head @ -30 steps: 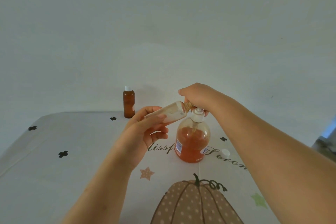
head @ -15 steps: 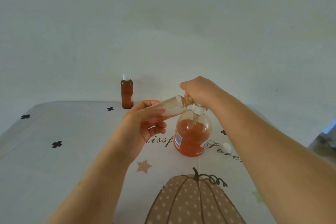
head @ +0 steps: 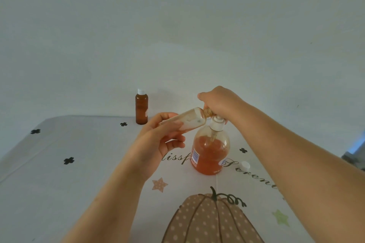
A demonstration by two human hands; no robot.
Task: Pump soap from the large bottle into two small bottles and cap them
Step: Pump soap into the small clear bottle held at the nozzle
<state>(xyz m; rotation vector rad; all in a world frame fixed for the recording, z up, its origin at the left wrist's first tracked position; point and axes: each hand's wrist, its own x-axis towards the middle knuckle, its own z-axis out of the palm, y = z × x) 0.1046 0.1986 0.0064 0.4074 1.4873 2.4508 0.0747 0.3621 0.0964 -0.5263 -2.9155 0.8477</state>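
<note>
**1. Pumpkin print**. Nearest item, on the counter between your forearms.

**2. Left grip**. Fingers and thumb are wrapped round the small bottle. You hold it tipped nearly level, its amber neck up against the nozzle under your other hand. The body reads pale, so you cannot tell how much soap is inside.

**3. Cap**. White and loose, it lies on the counter just right of the large bottle, apart from both hands.

**4. Large bottle**. Upright, mid-counter, with orange soap standing well below the shoulder.

**5. Right grip**. It is curled down over the pump and hides its head. Only the white collar and a bit of stem show beneath.

**6. Far bottle**. Brown, white top on, upright at the back edge and well apart to the left.

**Change over the last second.** Almost none. Both grips keep their hold, the neck stays at the nozzle, and the cap has not moved. Only your head has tipped, which shifts the view.

**Reading.** You are probably mid-fill on the second bottle, and the far one looks finished. What is left is likely more pumping, then fitting the loose cap.
</note>
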